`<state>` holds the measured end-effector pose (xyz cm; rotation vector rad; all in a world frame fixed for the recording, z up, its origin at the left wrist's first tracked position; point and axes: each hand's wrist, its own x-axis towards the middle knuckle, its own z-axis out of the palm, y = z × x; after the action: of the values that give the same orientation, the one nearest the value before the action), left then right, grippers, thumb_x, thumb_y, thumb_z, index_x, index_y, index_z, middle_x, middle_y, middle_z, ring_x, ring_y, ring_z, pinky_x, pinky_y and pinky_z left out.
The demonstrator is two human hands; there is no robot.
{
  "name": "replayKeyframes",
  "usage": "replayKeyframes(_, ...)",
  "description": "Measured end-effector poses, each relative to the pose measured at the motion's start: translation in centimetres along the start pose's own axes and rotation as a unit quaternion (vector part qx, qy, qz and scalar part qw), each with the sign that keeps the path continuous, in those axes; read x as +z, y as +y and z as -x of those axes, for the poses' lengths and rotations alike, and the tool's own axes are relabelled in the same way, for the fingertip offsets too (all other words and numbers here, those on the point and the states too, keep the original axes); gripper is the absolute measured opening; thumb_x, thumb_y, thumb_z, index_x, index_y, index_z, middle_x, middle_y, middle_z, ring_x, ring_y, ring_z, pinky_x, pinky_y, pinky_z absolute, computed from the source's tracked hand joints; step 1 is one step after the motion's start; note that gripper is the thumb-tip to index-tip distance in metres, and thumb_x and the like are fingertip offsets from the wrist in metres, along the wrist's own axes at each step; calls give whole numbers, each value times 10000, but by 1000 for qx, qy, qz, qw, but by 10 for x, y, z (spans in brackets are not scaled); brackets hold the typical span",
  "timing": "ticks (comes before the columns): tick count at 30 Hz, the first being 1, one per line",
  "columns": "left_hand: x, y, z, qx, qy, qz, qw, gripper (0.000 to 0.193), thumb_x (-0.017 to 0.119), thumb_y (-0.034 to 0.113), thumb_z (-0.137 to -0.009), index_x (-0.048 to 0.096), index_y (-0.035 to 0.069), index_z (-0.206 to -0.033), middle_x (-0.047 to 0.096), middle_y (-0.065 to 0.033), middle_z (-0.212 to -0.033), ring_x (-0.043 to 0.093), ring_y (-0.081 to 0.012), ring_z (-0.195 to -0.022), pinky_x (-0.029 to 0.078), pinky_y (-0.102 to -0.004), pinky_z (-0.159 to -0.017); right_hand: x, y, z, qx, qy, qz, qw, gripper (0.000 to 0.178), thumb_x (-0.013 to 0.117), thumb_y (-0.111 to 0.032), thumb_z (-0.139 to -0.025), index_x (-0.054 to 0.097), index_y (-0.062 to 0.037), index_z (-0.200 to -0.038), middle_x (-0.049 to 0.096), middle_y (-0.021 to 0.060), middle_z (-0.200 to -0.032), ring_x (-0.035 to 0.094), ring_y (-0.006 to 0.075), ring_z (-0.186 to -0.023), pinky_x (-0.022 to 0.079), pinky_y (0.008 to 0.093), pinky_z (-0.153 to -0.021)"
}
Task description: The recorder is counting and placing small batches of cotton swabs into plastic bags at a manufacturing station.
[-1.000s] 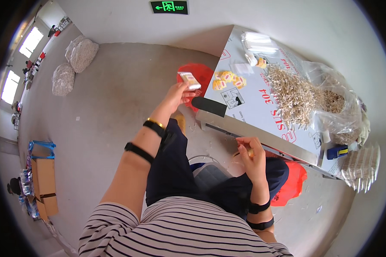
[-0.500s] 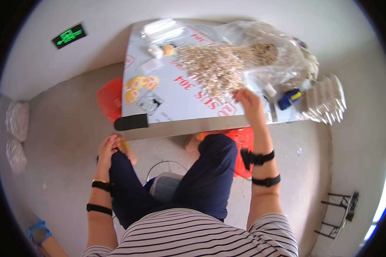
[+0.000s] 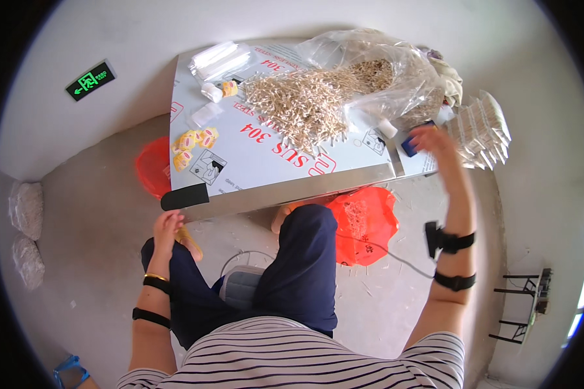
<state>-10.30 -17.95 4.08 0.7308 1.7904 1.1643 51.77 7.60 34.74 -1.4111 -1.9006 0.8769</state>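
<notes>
My right hand [image 3: 435, 141] is over a dark blue object [image 3: 409, 146] at the table's right end, covering most of it. Its fingers are slightly smeared, so whether they grip the blue object is unclear. A large heap of cotton swabs [image 3: 302, 107] lies on the table, and more spill from a big clear plastic bag [image 3: 396, 48] behind it. Left of my knees, my left hand [image 3: 167, 227] hovers by the table's front left corner, its fingers loosely apart and holding nothing. A small white cylinder [image 3: 387, 128] stands near the blue object.
Filled clear packets [image 3: 480, 129] are stacked at the right end. Flat clear bags [image 3: 220, 61], a white roll [image 3: 211, 92] and yellow labels [image 3: 194, 144] lie on the left of the table [image 3: 253, 172]. Red bags [image 3: 363, 227] hang below its edge.
My right hand has moved right, from the near edge of the swab heap to the blue object. My left hand has shifted little. The view has turned slightly.
</notes>
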Motion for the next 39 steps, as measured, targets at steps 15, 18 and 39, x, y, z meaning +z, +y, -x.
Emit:
replayKeyframes(15, 184, 56, -67, 245, -47, -256, 934, 310, 659, 145, -1015, 603, 41, -1301, 687, -186, -1311, 636, -387, -1285, 523, -463, -1086, 279, 66, 15, 45, -85, -86, 992, 391, 706, -135, -1012, 596, -25, -1370, 712, 108, -1185, 683, 186, -1073, 557, 340, -911)
replayKeyframes(18, 198, 49, -85, 306, -25, -286, 908, 367, 645, 103, -982, 596, 69, -1344, 596, -200, -1427, 502, -413, -1421, 404, -527, -1206, 301, 87, -45, 51, -72, -80, 993, 568, 758, -179, -959, 522, -15, -1449, 712, 183, -1226, 717, 293, -1050, 568, 392, -875)
replayKeyframes(39, 213, 51, -95, 335, -8, -452, 827, 573, 608, 260, -993, 510, 98, -1534, 375, -183, -1677, 364, -407, -1546, 261, -571, -1286, 549, 22, -276, -391, -84, 253, 881, 257, 735, -77, -842, 750, -126, -1095, 738, 12, -1132, 645, 274, -1141, 500, 412, -977)
